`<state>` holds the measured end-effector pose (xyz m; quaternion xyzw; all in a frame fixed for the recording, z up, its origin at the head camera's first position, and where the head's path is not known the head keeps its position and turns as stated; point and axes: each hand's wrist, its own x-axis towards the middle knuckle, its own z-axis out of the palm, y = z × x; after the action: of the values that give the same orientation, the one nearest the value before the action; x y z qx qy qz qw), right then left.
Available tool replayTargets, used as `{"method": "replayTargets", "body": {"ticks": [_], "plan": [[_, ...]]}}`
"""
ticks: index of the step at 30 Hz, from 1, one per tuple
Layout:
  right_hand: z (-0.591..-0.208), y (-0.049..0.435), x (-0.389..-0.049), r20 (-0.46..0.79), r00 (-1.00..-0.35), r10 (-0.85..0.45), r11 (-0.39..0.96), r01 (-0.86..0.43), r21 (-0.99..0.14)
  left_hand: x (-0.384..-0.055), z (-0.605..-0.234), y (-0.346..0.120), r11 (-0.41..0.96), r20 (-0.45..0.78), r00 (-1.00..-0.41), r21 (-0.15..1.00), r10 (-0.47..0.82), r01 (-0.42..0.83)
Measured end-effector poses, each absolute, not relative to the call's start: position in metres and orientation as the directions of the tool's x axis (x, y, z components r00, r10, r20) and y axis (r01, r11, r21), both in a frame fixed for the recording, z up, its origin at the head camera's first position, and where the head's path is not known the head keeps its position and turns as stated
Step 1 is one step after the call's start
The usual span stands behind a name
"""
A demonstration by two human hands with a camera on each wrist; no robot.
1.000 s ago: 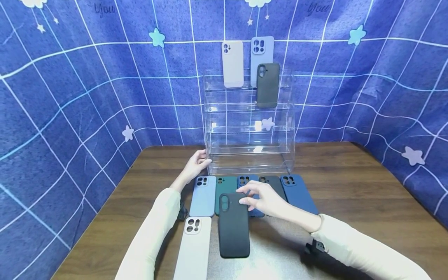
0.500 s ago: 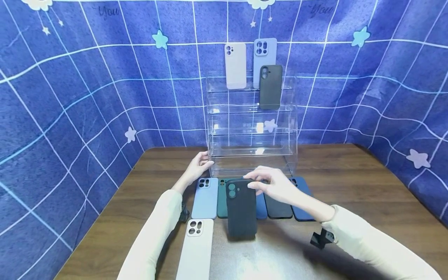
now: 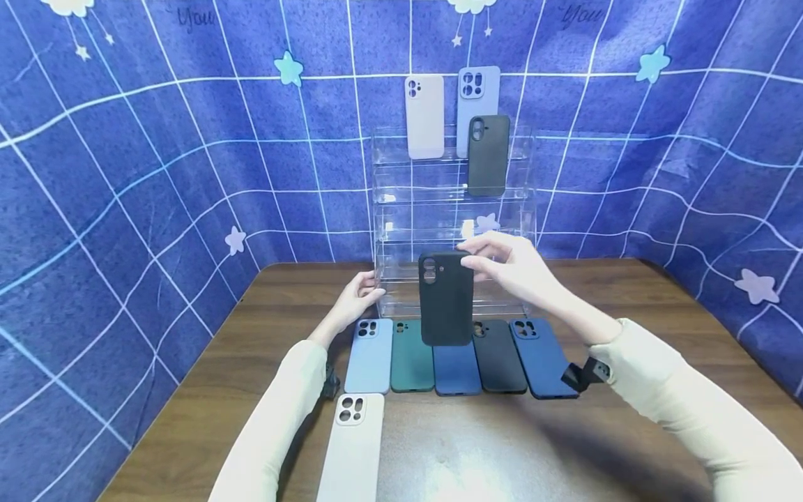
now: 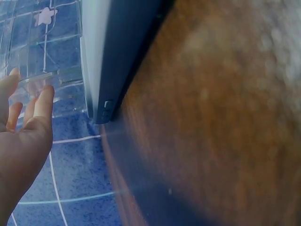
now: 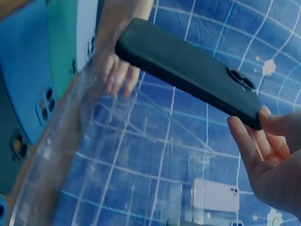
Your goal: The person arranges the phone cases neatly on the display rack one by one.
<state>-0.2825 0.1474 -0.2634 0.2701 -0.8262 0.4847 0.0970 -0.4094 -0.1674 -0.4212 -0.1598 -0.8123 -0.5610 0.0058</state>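
Observation:
My right hand [image 3: 511, 268] pinches a black phone case [image 3: 447, 300] by its top right corner. The case hangs upright before the lower tiers of a clear stepped display rack [image 3: 452, 268], its camera cutout at the upper left. In the right wrist view, thumb and fingers hold the case's camera end [image 5: 242, 84]. My left hand [image 3: 354, 300] holds the rack's lower left side edge, thumb toward the front. In the left wrist view, this hand [image 4: 28, 127] has its fingertips at the clear plastic.
A row of cases lies before the rack: light blue [image 3: 370, 355], green [image 3: 412, 355], blue [image 3: 456, 369], black [image 3: 500, 355] and dark blue [image 3: 542, 355]. A white case [image 3: 353, 446] lies nearer. Pink [image 3: 425, 118], lavender [image 3: 479, 87] and black [image 3: 488, 155] cases stand on upper tiers.
My right hand has raised the black case from low over the table, past the row, up to the rack's front. The left hand has stayed at the rack's side.

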Motion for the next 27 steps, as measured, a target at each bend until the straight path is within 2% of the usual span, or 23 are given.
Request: {"method": "replayTargets", "body": {"ticks": [9,16,27], "plan": [[-0.236,0.150,-0.314,0.478,-0.845,-0.239,0.395,-0.534,-0.747,-0.409,-0.421,-0.169,0.327,0.197,-0.948,0.905,0.250,0.274],[-0.215,0.150,-0.339,0.535,-0.827,-0.172,0.390,-0.556,-0.734,-0.399,-0.411,-0.168,0.307,0.151,-0.949,0.922,0.277,0.236],[-0.183,0.146,-0.381,0.590,-0.807,-0.029,0.179,-0.585,-0.791,-0.411,-0.423,-0.170,0.319,0.179,-0.947,0.911,0.266,0.262]]}}
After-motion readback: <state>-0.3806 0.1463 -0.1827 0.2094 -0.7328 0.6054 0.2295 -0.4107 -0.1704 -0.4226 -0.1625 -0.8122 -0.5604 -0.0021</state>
